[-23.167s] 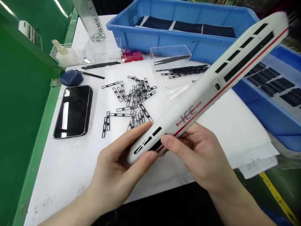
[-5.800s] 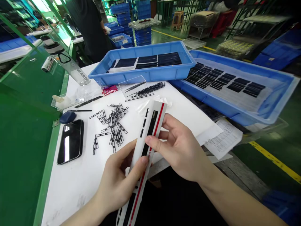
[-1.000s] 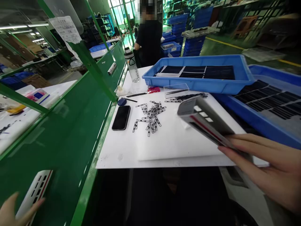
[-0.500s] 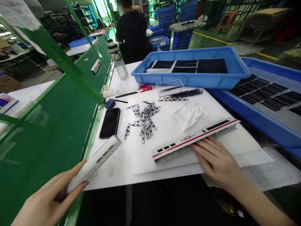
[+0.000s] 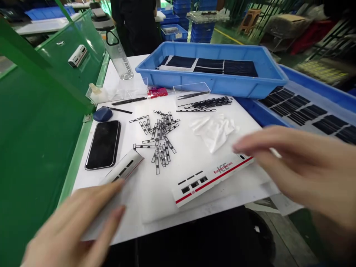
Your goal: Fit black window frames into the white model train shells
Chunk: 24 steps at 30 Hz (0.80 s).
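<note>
A white model train-car shell (image 5: 214,178) with a red stripe, small windows and "ICE" lettering lies tilted near the front of the white table. My right hand (image 5: 303,167), blurred, hovers over its right end with thumb and fingers apart, hiding that end. At the left a second white train body (image 5: 129,165) rests on the table beside the phone. Around its near end is my left hand (image 5: 75,222), also blurred, thumb and forefinger spread and not gripping. Several small clear window strips with black edges (image 5: 160,137) lie scattered between the two bodies.
A crumpled white cloth (image 5: 214,129), black strips (image 5: 208,102) and tweezers in a clear box (image 5: 191,92) lie farther back. A black phone (image 5: 103,144) and water bottle (image 5: 119,55) stand left. Blue bins (image 5: 211,79) hold dark strips. A green partition (image 5: 55,129) borders the left.
Both train bodies have gone from my hands down onto the table. My right hand rose from beneath the lettered shell to above its right end. My left fingers have spread. The view shifted.
</note>
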Motion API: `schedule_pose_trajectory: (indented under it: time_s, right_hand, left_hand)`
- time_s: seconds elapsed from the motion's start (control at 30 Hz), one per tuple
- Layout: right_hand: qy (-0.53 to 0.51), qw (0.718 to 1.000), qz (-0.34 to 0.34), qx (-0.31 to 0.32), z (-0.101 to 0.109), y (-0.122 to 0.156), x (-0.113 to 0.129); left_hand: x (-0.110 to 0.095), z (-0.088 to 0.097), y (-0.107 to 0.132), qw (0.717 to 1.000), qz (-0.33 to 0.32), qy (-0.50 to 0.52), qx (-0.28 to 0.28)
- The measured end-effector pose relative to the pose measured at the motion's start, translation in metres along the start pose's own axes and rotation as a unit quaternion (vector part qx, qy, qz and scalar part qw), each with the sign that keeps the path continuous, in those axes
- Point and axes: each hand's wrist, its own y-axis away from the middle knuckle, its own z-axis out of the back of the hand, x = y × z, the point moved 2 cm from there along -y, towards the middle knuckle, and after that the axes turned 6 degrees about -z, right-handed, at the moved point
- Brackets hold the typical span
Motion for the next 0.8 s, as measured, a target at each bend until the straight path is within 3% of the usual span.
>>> schedule_pose_trajectory:
  time_s: [0.07,0.1,0.17,0.23,0.3,0.43,0.6,0.7,0.8]
  right_hand:
    - [-0.046,0.985,0.049,0.156,-0.033,-0.048,0.018]
    - [-0.04,0.974,0.044,0.217,-0.052,-0.068,0.025]
    - [0.02,0.946,-0.004,0.323,-0.091,-0.095,0.034]
    - [0.059,0.933,-0.021,0.354,-0.118,-0.106,0.038]
    - [0.073,0.933,-0.024,0.351,-0.131,-0.108,0.039]
    - [0.063,0.939,-0.034,0.335,-0.132,-0.101,0.038]
    - [0.01,0.944,-0.053,0.325,-0.127,-0.103,0.032]
    - [-0.031,0.948,-0.068,0.311,-0.114,-0.105,0.026]
    - [-0.073,0.951,-0.074,0.291,-0.081,-0.094,0.026]
  left_hand:
    - [-0.033,-0.024,-0.017,0.994,-0.077,0.066,0.041]
    - [-0.046,-0.038,-0.026,0.989,-0.094,0.081,0.082]
    - [-0.062,-0.06,-0.039,0.984,-0.123,0.099,0.084]
    - [-0.066,-0.075,-0.047,0.983,-0.103,0.114,0.102]
    - [-0.063,-0.082,-0.048,0.979,-0.073,0.146,0.124]
    - [-0.059,-0.083,-0.042,0.968,-0.069,0.186,0.157]
    - [-0.061,-0.083,-0.036,0.954,-0.09,0.247,0.143]
    - [-0.061,-0.081,-0.037,0.93,-0.031,0.34,0.137]
    - [-0.06,-0.078,-0.042,0.876,0.061,0.458,0.141]
